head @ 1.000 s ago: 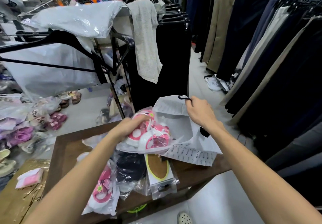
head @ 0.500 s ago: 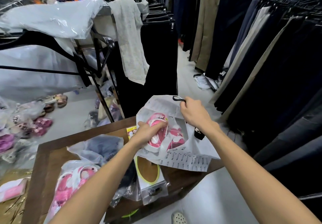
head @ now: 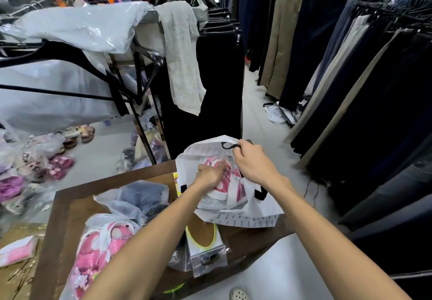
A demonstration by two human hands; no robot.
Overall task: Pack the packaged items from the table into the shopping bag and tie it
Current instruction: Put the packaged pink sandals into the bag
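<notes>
Our right hand [head: 253, 164] pinches the bag [head: 245, 208] by its black handle [head: 230, 146], holding its mouth up over the counter [head: 67, 208] corner. Our left hand [head: 209, 176] grips the pink packet [head: 225, 183] inside that mouth. More packets [head: 102, 246] lie on the counter.

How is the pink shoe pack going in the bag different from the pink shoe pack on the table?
The pink shoe pack in the left hand is being pushed into the white shopping bag; the other pink shoe pack lies on the wooden table, untouched. The first is partly hidden by the bag; the second shows nearly whole. Both are pink-and-white shoes in clear plastic.
</notes>
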